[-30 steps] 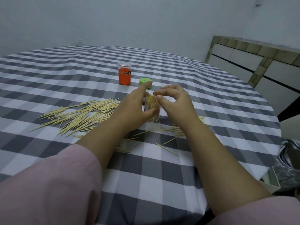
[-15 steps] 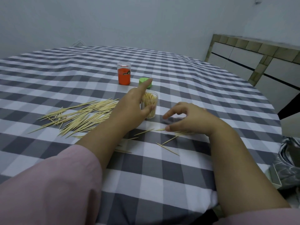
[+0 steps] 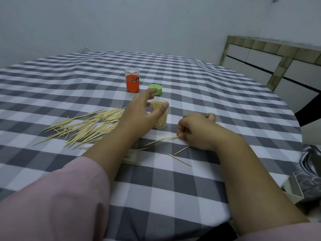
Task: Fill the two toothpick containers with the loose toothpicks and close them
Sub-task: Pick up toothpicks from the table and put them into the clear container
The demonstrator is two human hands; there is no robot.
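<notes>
My left hand (image 3: 139,115) grips the open clear container (image 3: 160,117), packed with upright toothpicks. Just right of it, my right hand (image 3: 196,129) pinches loose toothpicks (image 3: 163,140) on the surface (image 3: 225,94). A large pile (image 3: 86,126) lies left of my left hand.

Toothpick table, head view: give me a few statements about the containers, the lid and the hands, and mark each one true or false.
1. The left hand holds the clear container. True.
2. The green lid is on the clear container. False: it lies on the tablecloth behind it.
3. The right hand pinches loose toothpicks on the cloth. True.
4. The orange container lies tipped over. False: it stands upright.
5. The big toothpick pile lies right of both hands. False: left.
</notes>
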